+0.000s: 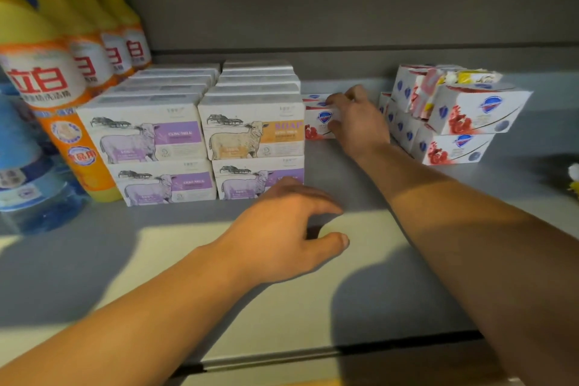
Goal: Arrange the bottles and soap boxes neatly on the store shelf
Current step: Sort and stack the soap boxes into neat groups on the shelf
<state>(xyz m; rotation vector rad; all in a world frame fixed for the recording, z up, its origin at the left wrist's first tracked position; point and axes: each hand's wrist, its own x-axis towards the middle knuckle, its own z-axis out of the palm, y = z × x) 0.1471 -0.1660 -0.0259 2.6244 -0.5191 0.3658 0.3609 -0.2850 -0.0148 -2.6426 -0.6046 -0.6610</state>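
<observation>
A: right hand (354, 116)?
B: gripping a pomegranate soap box (319, 122) on the shelf (344, 185), just beside the sheep soap boxes (250, 128).
A: left hand (282, 222)?
B: hovering, fingers loosely curled, holding nothing.

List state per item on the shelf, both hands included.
Right hand: grips a red-and-white soap box.
Red-and-white soap box: on the shelf, beside the sheep boxes.
Left hand: fingers loosely curled, holds nothing.
Sheep boxes: two-high, neat rows.
Red-and-white pile: untidy, top boxes skewed.
Yellow bottles: upright in a row.
Blue bottle: upright, at the left edge.
</observation>
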